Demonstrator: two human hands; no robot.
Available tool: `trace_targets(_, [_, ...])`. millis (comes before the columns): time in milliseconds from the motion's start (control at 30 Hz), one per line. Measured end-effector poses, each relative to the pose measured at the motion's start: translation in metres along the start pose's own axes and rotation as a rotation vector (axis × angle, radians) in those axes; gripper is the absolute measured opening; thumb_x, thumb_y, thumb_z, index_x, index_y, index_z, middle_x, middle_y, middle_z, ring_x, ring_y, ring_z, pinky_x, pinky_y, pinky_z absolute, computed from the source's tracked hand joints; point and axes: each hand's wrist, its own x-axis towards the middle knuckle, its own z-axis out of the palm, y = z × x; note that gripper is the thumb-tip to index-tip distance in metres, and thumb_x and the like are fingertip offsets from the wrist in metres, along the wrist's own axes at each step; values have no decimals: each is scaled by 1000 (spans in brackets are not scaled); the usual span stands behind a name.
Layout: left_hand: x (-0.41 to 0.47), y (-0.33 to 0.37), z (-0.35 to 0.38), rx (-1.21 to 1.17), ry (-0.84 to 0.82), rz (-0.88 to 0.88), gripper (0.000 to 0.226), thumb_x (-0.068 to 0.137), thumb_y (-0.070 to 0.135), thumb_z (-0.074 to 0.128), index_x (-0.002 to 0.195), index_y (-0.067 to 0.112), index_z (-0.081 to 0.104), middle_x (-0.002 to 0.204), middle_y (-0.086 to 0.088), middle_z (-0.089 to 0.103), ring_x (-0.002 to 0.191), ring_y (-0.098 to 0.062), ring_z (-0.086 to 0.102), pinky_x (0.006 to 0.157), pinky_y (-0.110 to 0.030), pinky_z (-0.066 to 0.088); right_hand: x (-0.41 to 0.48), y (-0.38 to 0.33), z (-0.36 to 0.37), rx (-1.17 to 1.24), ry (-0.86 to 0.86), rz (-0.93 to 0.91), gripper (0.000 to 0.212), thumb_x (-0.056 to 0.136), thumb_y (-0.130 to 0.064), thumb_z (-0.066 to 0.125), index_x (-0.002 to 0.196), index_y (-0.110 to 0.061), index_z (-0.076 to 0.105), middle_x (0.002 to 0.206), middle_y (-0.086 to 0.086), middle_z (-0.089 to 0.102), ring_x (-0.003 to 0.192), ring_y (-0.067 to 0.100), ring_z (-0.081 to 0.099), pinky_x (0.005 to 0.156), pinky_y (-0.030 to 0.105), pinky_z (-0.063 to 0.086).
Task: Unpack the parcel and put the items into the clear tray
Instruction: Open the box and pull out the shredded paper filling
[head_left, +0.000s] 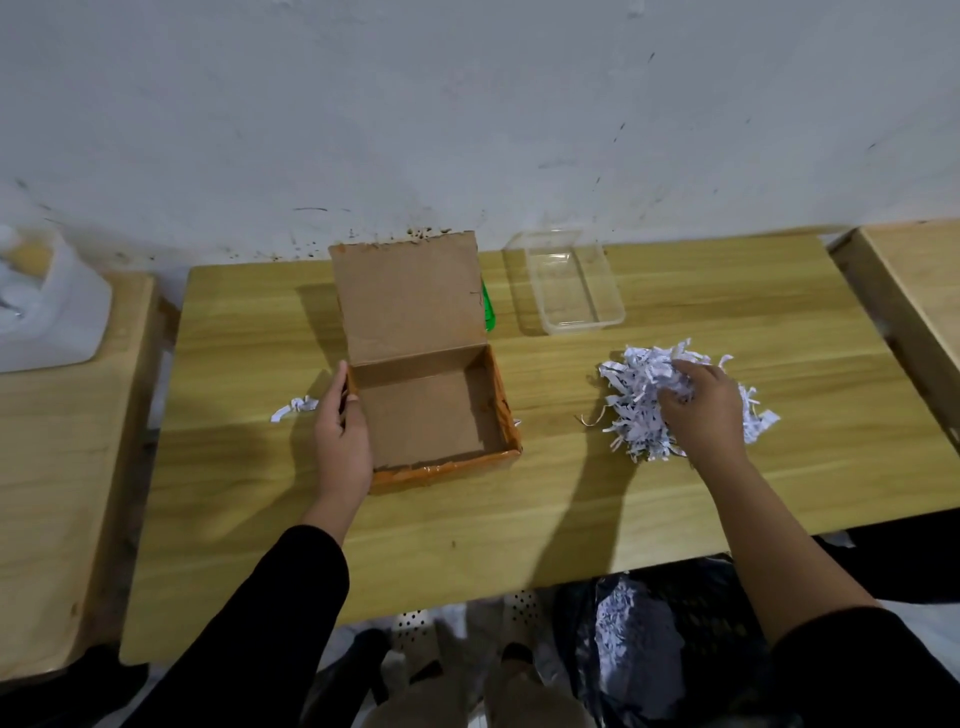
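Observation:
An open cardboard box (431, 415) with orange tape stands at the table's middle, lid tilted back, and nothing shows inside it. My left hand (340, 436) grips its left wall. To the right lies a heap of shredded white paper (644, 400). My right hand (701, 410) rests on that heap with fingers curled into the shreds. The clear tray (608, 322) sits behind the heap near the wall, with nothing visible in it. A green object (488, 312) peeks out behind the box lid, mostly hidden.
A small scrap of shredded paper (293, 408) lies left of the box. The wooden table (571, 509) borders a side table (52, 467) with a white plastic bag (47, 306) at left and another table (914, 280) at right. Dark bags (649, 649) lie below.

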Motion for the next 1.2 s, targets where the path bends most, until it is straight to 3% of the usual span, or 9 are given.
trace_targets(100, [0,0,0,16,17,10,42,97,0,35,138,5,40,143,-4,43,120,-1,36,78,12,27,-2,1,1,-9,-70,28,41,83,-4,62,123,2,54,125,25,54,118,38,47,95,37,39])
trace_targets(333, [-1,0,-1,28,10,-5,42,97,1,35,139,7,40,144,-5,42,119,-1,36,75,13,27,-8,4,5,10,-53,36,40,85,-4,57,125,-1,53,127,23,51,114,37,49,89,37,42])
trace_targets(500, [1,-3,-5,-3,-33,-7,42,98,2,34,140,6,37,145,-3,39,121,0,34,77,12,28,-11,4,12,-8,-31,33,43,86,-4,55,128,3,49,131,26,47,120,40,45,93,41,41])
trace_targets(600, [2,-7,-13,-9,-53,20,41,99,5,34,140,6,38,144,-1,40,125,-2,35,83,9,29,-14,6,19,-14,-15,39,43,88,-6,51,130,2,46,132,25,46,118,40,45,92,44,43])
trace_targets(667, [3,-8,-21,11,-42,40,39,100,8,33,139,6,40,143,-4,42,131,-10,38,95,-2,31,-16,6,24,-40,-6,53,44,89,-5,50,132,2,45,132,25,44,118,39,44,90,43,42])
trace_targets(800, [19,-18,-40,329,49,172,37,97,5,37,133,3,47,137,-14,48,127,-25,45,97,-13,30,-15,11,30,-69,25,31,39,87,-2,49,125,4,49,128,27,46,115,44,44,88,48,43])
trace_targets(933, [54,-51,-59,656,-92,323,38,93,3,43,130,-2,49,137,-19,49,129,-35,43,109,-45,34,-12,17,34,-87,53,30,38,84,-1,51,122,4,52,126,27,49,113,44,45,90,50,44])
trace_targets(1033, [59,-63,-66,813,-200,342,39,95,7,44,133,0,47,143,-18,42,137,-33,33,112,-46,30,-12,22,37,-104,55,3,29,82,-2,53,110,6,55,120,27,52,107,46,47,85,49,44])
trace_targets(1200, [36,-73,-67,913,-227,353,41,96,10,43,136,2,44,149,-18,33,140,-33,25,112,-51,28,-15,25,32,-116,28,-17,39,83,-4,55,121,4,51,128,26,48,117,44,43,91,51,43])
